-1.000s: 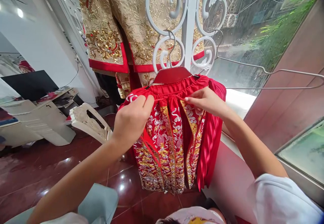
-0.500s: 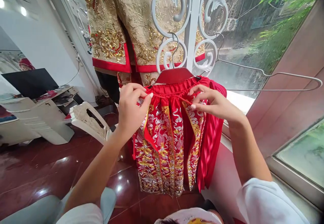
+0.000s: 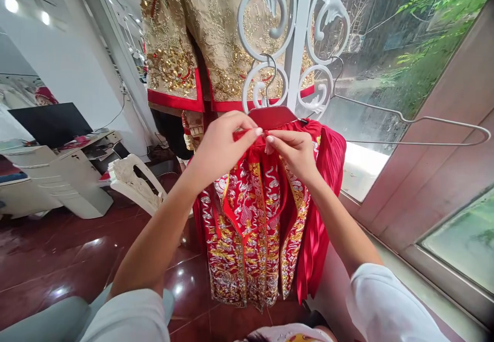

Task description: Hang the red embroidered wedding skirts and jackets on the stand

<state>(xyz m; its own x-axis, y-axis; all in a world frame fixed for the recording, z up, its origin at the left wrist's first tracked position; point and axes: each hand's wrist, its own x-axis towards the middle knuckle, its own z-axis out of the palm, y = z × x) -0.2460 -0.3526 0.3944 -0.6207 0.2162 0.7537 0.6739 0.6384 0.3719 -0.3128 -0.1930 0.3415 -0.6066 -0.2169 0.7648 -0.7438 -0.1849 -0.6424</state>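
Observation:
A red embroidered skirt with gold and silver patterns hangs from a red hanger on a white scrollwork stand. My left hand and my right hand meet at the middle of the skirt's waistband, fingertips nearly touching. Both pinch a thin red cord or the waistband fabric just below the hanger. A gold embroidered jacket with red trim hangs behind, above the skirt.
An empty wire hanger sticks out to the right in front of a large window. A white desk with a dark monitor stands at left, with a white ornate chair on the glossy red floor.
My hands were apart along the waistband, holding a thin red cord stretched between them. They have moved inward and upward and now meet at the centre under the hanger.

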